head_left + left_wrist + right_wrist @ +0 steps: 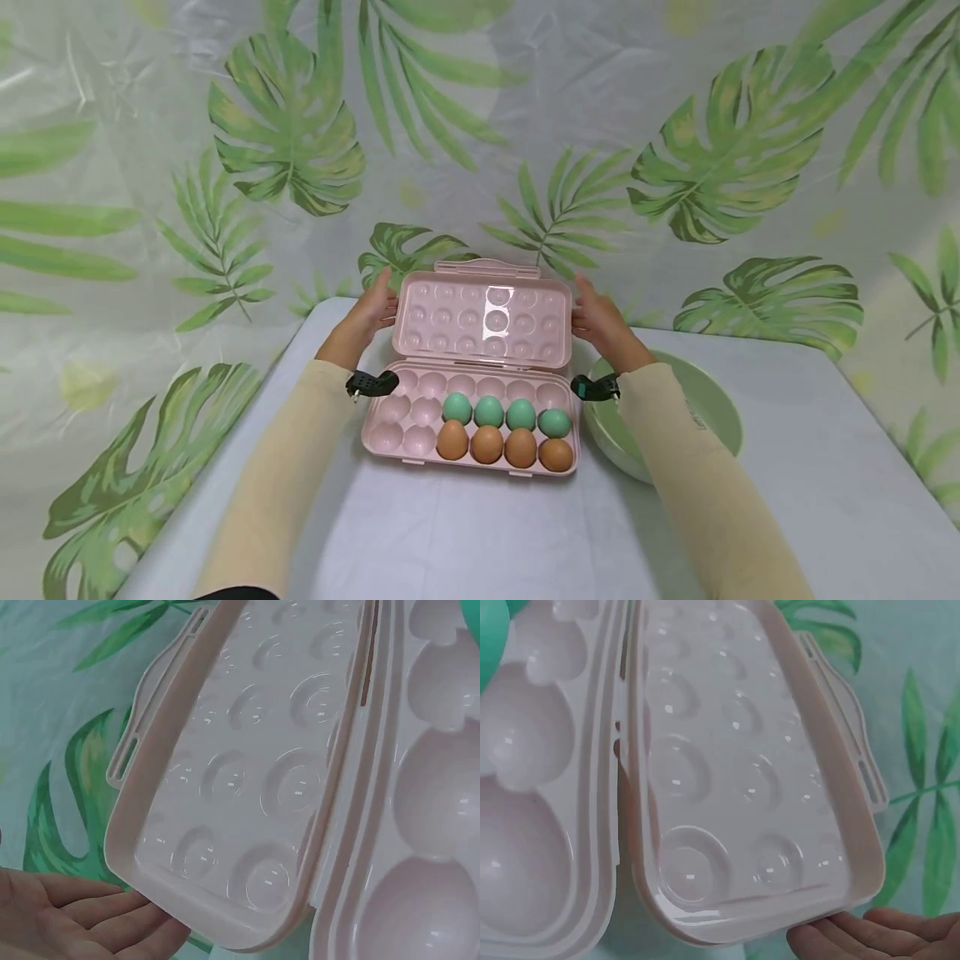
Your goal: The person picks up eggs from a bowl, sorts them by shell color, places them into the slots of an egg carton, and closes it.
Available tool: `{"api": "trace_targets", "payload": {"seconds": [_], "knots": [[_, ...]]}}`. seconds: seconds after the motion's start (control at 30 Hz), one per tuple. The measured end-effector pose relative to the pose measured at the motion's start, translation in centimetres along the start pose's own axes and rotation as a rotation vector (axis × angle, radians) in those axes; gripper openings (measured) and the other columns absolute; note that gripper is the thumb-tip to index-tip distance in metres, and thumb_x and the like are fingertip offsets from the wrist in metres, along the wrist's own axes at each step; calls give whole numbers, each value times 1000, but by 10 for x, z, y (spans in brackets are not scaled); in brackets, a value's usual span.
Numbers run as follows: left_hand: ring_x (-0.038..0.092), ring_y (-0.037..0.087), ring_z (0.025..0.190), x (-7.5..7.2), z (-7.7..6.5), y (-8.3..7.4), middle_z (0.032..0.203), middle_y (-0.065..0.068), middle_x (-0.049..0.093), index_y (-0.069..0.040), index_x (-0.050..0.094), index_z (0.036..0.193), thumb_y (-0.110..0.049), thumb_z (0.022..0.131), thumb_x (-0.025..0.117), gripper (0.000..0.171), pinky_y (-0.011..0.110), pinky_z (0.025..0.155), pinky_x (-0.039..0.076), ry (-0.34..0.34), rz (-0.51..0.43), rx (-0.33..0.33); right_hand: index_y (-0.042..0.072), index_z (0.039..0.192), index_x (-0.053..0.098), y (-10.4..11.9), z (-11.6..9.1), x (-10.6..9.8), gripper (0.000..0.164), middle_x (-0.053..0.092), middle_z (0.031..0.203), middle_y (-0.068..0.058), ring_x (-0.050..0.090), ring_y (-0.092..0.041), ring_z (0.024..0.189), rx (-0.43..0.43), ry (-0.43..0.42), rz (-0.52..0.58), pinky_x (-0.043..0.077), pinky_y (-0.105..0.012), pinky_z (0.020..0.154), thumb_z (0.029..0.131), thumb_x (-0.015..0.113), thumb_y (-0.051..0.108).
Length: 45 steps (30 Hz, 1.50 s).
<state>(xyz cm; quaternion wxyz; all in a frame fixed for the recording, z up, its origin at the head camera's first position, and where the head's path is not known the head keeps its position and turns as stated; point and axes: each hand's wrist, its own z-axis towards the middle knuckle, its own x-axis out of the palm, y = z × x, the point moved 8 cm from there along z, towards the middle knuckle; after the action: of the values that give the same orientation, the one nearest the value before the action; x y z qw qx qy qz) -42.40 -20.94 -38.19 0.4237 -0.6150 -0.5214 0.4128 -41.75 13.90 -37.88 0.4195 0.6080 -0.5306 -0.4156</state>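
A pink egg box (387, 436) sits on the table with its lid (470, 321) raised at the back. Green eggs (489, 412) fill several cups of the middle row, and brown eggs (486, 444) several of the front row, both toward the right; the back row and the left-hand cups hold none. My left hand (372, 308) is at the lid's left end, its extended fingers (112, 919) reaching behind the lid's edge. At the opposite end, my right hand (600, 321) has its fingertips (840, 930) right at the lid's rim, partly hidden behind it.
A light green bowl (712, 400) stands right of the egg box, partly covered by my right forearm. White cloth (465, 533) covers the table. A leaf-patterned curtain (450, 192) hangs close behind the raised lid.
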Motion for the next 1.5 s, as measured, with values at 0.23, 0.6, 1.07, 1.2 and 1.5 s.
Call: {"api": "trace_targets", "payload": {"seconds": [0.23, 0.6, 1.07, 1.2, 1.5], "knots": [[29, 32, 141, -7, -15, -6, 154, 22, 25, 7, 22, 149, -57, 100, 18, 81, 38, 115, 29, -56, 35, 63, -1, 151, 24, 8, -19, -6, 88, 39, 146, -25, 43, -33, 133, -84, -65, -49, 38, -40, 109, 94, 36, 64], [37, 29, 137, -11, -45, -12, 150, 22, 35, 5, 32, 147, -55, 100, 22, 77, 36, 114, 31, -70, 17, 161, -6, 145, 36, 14, -50, -11, 88, 44, 144, -23, 47, -30, 130, -177, -56, -58, 42, -37, 106, 94, 34, 67], [36, 31, 138, -6, -69, -9, 150, 24, 33, 8, 28, 147, -45, 102, 20, 70, 38, 113, 32, -27, -25, 221, -6, 145, 36, 5, -77, -14, 91, 44, 144, -22, 46, -30, 131, -233, -30, 13, 42, -38, 105, 93, 34, 68], [37, 31, 137, -5, -68, -8, 150, 24, 34, 7, 29, 147, -44, 102, 22, 69, 39, 113, 33, -43, -59, 236, -6, 145, 36, 3, -79, -13, 86, 44, 144, -21, 46, -30, 131, -260, -46, 67, 43, -37, 104, 95, 35, 64], [37, 33, 136, -5, -73, -8, 147, 28, 35, 12, 31, 144, -37, 102, 27, 65, 40, 112, 33, -53, -120, 341, -7, 140, 44, 0, -79, -14, 84, 49, 140, -23, 50, -30, 128, -369, -131, 133, 44, -40, 102, 94, 40, 63]]}}
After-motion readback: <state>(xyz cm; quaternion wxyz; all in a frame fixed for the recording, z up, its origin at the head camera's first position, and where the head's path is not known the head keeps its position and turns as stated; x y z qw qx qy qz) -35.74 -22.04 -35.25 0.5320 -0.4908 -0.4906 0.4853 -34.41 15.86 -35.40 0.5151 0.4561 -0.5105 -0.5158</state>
